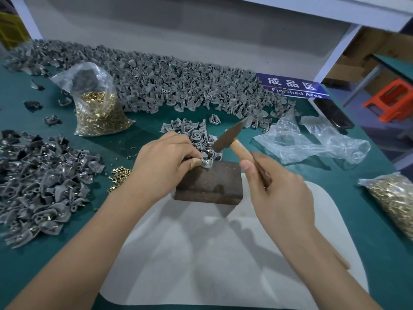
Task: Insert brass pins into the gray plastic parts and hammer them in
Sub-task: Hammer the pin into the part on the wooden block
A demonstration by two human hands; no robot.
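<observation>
While the left hand (166, 159) is pinching a gray plastic part (207, 162) on the iron block (210, 183), right hand (280, 186) fingers are gripping the hammer (232, 136); blue sign (290, 86) reading "Finished Area".

The block (209, 185) sits mid-table (138, 139), its near end on a pad (223, 253). A part (206, 162) rests on its far left corner (held there by the left hand (164, 162)). Right of the block, the right hand (278, 191) holds a hammer (232, 139), head above the part. Loose pins (118, 175) lie just left of the block, a part pile (42, 182) farther left. A pin bag (99, 110) stands behind-left; another (391, 198) lies far right. Behind the block runs a long part heap (178, 86).
</observation>
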